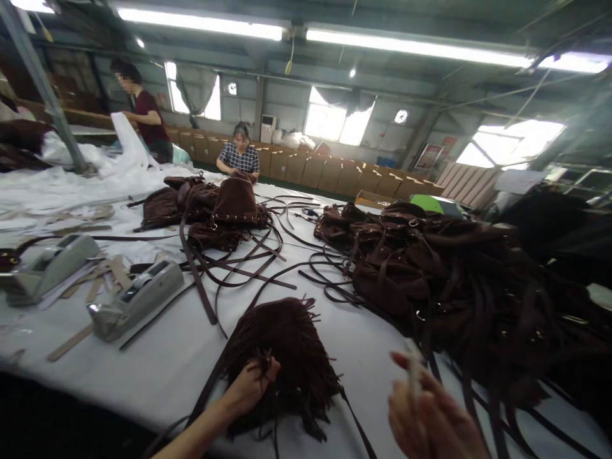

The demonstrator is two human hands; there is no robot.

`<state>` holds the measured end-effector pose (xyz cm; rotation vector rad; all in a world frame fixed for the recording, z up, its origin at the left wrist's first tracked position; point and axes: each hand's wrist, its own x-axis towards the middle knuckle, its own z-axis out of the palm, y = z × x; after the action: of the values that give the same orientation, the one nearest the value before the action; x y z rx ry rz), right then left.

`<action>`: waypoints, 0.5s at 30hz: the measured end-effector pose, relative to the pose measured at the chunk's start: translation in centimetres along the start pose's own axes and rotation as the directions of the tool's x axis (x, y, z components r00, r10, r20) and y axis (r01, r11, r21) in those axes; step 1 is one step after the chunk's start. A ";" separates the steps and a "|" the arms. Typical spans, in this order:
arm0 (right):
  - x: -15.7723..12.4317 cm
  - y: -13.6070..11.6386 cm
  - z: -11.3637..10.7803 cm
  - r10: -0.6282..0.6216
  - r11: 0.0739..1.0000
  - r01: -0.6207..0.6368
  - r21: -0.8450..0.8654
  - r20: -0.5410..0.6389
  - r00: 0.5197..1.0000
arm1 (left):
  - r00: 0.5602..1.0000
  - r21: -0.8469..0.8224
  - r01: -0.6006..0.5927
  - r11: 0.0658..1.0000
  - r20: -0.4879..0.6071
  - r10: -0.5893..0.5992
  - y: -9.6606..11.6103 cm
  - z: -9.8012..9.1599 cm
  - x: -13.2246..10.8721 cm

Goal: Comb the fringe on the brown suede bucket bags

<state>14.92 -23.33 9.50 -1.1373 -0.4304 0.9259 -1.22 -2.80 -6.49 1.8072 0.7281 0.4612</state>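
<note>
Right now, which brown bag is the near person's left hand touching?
The fringed bag at front centre, lying apart with the left hand on it; others sit in the back pile and the right pile.

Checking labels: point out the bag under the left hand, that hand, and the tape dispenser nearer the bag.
Bag [296, 357]: head view, middle of its upward face.
Left hand [249, 386]: head view, back of the hand.
Tape dispenser [138, 307]: head view, side of its grey body.
</note>
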 end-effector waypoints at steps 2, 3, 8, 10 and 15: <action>0.9 2.3 0.3 0.070 0.994 -0.073 -0.085 -0.042 0.997 | 0.993 0.016 -0.044 0.999 0.113 0.042 1.5 -1.7 -0.4; 1.4 4.2 0.6 0.117 0.985 -0.122 -0.121 -0.052 0.992 | 0.979 0.061 -0.084 0.995 0.191 0.071 2.2 -2.4 -0.8; 3.0 12.9 1.6 0.213 0.961 -0.218 -0.169 -0.049 0.976 | 0.876 0.590 -0.335 0.734 0.481 0.013 2.6 -2.1 -3.3; 3.4 14.3 1.2 0.172 0.958 -0.176 -0.226 -0.037 0.984 | 0.901 0.681 -0.332 0.653 0.434 0.006 1.7 -0.8 -3.7; 3.9 15.1 -0.9 0.054 0.916 -0.083 -0.393 -0.084 0.995 | 0.961 0.354 -0.231 0.906 0.229 0.156 -0.6 0.2 -3.3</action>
<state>11.66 -18.94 -5.12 -1.5598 -0.5381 0.8771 -3.66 -4.98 -6.98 2.2676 0.5246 0.2763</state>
